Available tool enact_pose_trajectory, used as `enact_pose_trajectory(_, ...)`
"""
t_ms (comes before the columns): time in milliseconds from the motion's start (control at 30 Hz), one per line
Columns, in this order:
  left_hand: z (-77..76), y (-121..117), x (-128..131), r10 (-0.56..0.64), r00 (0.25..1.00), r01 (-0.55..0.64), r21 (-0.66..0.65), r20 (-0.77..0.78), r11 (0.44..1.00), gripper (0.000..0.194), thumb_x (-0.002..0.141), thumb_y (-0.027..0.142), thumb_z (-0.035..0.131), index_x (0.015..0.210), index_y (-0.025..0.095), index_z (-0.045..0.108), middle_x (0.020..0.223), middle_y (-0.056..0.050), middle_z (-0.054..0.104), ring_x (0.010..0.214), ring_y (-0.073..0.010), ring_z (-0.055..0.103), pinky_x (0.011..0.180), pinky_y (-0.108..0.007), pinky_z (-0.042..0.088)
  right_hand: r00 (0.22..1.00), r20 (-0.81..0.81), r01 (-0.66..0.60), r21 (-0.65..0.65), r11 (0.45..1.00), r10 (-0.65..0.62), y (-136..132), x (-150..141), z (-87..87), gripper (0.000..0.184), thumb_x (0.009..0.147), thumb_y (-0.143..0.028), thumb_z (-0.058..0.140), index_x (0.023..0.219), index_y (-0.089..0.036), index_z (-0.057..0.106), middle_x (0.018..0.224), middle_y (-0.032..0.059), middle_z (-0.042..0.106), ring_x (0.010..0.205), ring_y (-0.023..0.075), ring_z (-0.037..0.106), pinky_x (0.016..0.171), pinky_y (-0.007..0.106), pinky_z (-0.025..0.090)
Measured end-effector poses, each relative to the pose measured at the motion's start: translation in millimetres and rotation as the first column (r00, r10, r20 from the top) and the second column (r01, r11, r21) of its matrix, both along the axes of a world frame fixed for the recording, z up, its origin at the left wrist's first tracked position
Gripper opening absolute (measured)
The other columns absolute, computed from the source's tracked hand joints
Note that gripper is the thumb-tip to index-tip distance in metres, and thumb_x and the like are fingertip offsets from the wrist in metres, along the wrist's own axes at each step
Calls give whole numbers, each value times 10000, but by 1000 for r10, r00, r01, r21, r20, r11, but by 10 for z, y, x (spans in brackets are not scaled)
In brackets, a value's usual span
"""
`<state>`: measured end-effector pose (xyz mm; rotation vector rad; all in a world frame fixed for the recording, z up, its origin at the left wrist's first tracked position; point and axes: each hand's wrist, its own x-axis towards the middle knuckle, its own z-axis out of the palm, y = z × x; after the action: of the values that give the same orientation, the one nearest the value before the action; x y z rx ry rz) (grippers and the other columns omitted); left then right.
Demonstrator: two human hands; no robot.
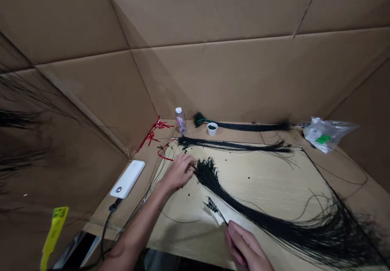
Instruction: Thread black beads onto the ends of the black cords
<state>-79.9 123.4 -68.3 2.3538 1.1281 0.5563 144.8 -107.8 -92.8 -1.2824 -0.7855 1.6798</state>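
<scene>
My left hand (180, 169) is at the bushy head of a large bundle of thin black strands (243, 208). Its fingers are pinched together on the tip of a dark strand there. Low in the middle, my right hand (247, 248) is closed around the stems of a few black strands with beaded tips (212, 204), which point up and to the left. The large bundle lies curved across the board, its loose ends fanned out at the lower right. Behind it lies a thinner black bundle (231, 144).
A third black bundle (250, 127) lies at the back beside a small white cup (212, 129) of dark bits and a clear bottle (180, 122). Red ties (151, 135) and a white power bank (128, 178) are leftward. A plastic bag (326, 133) sits right. Cardboard walls (243, 72) surround the board.
</scene>
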Motion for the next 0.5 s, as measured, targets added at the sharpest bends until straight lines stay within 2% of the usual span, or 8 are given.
enact_pose_trajectory(100, -129, 242, -23, -40, 995, 43, 42, -86, 998, 93, 941, 171, 727, 1007, 225, 765, 1099, -80, 780, 1145, -309, 647, 1162, -531, 405, 1000, 23, 13, 62, 998, -14, 103, 72, 35, 738, 896, -952, 645, 709, -244, 551, 604, -60, 406, 582, 153, 356, 570, 290, 274)
enact_pose_trajectory(200, -88, 247, -85, -84, 987, 95, 73, -137, 993, 41, 979, 226, 756, 945, 235, 778, 1027, -63, 788, 1143, -303, 643, 1183, -525, 351, 1000, 20, 15, 120, 993, -18, 225, 120, 83, 719, 924, -936, 624, 733, -245, 564, 621, -47, 448, 584, 162, 395, 552, 287, 300)
enact_pose_trajectory(300, 81, 115, -183, -81, 984, 99, 109, -158, 989, 94, 1027, 278, 726, 967, 240, 787, 1028, -70, 789, 1174, -313, 620, 1189, -517, 324, 997, 63, 29, 229, 973, -44, 412, 118, 156, 666, 1006, -867, 583, 799, -234, 608, 675, -24, 530, 623, 175, 470, 602, 299, 362)
enact_pose_trajectory(400, 248, -92, -264, -54, 986, 74, 123, -160, 990, 114, 1053, 254, 668, 1032, 237, 779, 1070, -66, 791, 1167, -304, 629, 1181, -511, 319, 980, 191, -10, 370, 929, -65, 658, 42, 220, 602, 1099, -763, 524, 866, -223, 650, 767, 13, 620, 724, 203, 563, 704, 328, 410)
enact_pose_trajectory(500, 284, -306, -259, -24, 988, 41, 104, -153, 994, 121, 1037, 213, 647, 1076, 236, 760, 1116, -58, 789, 1141, -290, 657, 1125, -480, 371, 972, 228, -51, 423, 905, -52, 864, -98, 237, 606, 1103, -769, 501, 896, -222, 663, 801, 29, 655, 755, 221, 599, 730, 346, 431)
